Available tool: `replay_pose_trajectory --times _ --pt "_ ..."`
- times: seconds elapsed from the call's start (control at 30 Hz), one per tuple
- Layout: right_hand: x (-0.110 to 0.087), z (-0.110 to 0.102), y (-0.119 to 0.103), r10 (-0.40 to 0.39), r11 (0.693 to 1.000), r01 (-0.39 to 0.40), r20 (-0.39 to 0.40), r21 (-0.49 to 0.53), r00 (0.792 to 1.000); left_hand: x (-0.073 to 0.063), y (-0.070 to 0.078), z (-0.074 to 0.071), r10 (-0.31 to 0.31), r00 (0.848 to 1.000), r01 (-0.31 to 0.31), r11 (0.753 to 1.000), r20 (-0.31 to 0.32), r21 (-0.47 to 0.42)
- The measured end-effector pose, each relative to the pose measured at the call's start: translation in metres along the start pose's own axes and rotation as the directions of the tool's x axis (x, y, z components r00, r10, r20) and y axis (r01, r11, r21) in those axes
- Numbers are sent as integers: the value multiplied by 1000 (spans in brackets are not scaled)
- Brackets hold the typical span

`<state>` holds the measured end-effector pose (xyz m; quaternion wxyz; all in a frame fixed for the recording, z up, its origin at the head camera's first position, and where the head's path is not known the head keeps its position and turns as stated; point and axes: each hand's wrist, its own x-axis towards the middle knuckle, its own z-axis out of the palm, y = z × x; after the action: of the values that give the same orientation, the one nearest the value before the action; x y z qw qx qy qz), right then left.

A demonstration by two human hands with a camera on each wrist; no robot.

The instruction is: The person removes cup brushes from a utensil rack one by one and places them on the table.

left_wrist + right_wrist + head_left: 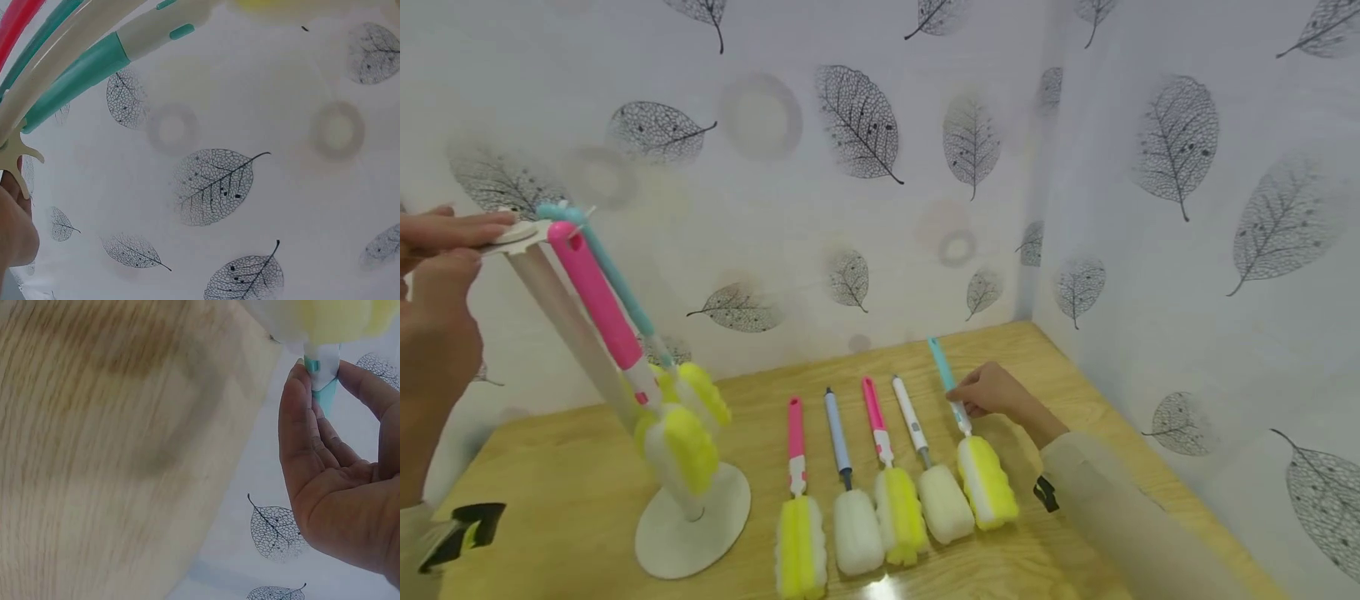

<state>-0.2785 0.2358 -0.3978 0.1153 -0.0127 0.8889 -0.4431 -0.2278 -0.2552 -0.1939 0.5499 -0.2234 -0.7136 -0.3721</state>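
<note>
At the left of the head view, my left hand (pixel 441 292) holds the top of a white stand (pixel 561 308), with fingers over the cap. Sponge brushes hang from the stand's hooks, among them one with a pink handle (pixel 597 292) and one with a teal handle (pixel 625 279). My right hand (pixel 992 392) pinches a teal-handled brush (pixel 987 482) at the right end of a row. The right wrist view shows thumb and fingertips on opposite sides of its handle (pixel 324 397), just by the yellow-and-white sponge (pixel 340 319).
Left of the held brush lie several more: white-handled (pixel 943 500), pink-handled (pixel 901 512), blue-handled (pixel 857 529) and another pink-handled one (pixel 801 542). The stand's round base (pixel 658 546) is on the wooden table (pixel 565 492). A leaf-print curtain (pixel 895 225) surrounds the back and right.
</note>
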Motion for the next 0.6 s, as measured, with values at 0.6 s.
replay_pose_trajectory --times 0.6 --pt "11 23 19 39 991 -33 45 -126 998 2 17 -1 -44 999 44 977 6 -207"
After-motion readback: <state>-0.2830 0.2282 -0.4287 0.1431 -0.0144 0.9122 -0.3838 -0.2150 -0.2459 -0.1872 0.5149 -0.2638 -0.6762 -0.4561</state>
